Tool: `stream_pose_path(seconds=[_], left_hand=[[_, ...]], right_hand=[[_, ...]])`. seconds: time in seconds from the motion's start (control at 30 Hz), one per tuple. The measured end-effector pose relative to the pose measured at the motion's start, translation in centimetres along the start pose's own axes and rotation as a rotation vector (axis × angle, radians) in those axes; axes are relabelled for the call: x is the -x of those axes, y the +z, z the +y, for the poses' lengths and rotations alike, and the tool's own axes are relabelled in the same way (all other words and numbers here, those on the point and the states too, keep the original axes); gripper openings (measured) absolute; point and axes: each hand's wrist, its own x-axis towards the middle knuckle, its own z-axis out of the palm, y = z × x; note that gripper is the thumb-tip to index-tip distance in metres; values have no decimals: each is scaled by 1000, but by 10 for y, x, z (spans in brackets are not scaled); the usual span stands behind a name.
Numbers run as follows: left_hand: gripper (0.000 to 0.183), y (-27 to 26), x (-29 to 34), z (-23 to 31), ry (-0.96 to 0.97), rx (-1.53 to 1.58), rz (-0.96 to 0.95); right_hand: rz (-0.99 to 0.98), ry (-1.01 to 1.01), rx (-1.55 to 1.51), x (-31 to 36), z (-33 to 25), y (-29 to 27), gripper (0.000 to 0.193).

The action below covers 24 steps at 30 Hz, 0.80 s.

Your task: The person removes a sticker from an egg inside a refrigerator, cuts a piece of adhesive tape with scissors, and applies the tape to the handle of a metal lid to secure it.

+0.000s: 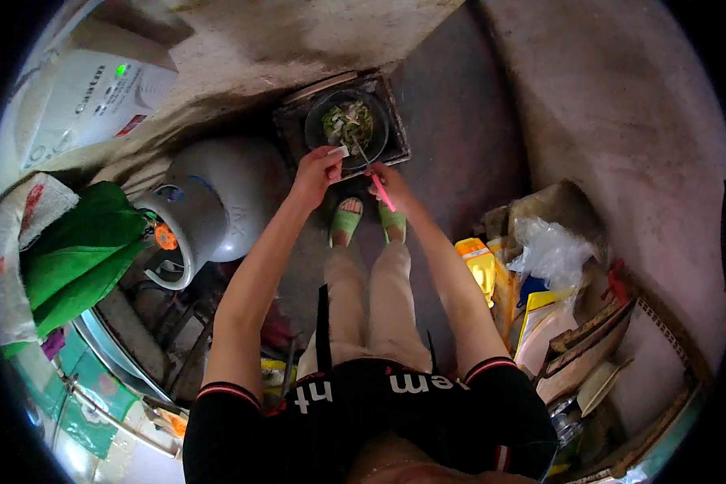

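My left hand pinches a small flat white piece over the near edge of a dark round pan. My right hand is closed round a knife with a pink handle. Its thin blade points up and left, over the pan. Chopped green and whitish leafy pieces lie in the pan. Under it is a dark, worn square frame standing on the floor just beyond my feet. What the white piece is cannot be made out.
A grey gas cylinder stands left of the pan, near a green cloth bag. On the left wall hangs a white appliance. Crumpled clear plastic, yellow containers and wooden shelving crowd the right side.
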Motion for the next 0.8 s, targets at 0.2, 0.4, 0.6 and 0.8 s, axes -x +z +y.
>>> stream_pose_path(seconds=[0.2, 0.4, 0.6, 0.8], left_hand=[[12, 61, 90, 55, 63, -170, -122], [15, 157, 157, 94, 293, -677, -271], [24, 258, 169, 124, 514, -978, -369], [17, 352, 117, 153, 304, -1110, -381]], right_hand=[[224, -256, -315, 90, -101, 5, 34], [526, -460, -24, 199, -260, -21, 31], [545, -655, 437, 243, -335, -80, 41], [422, -749, 312, 222, -354, -184, 41]])
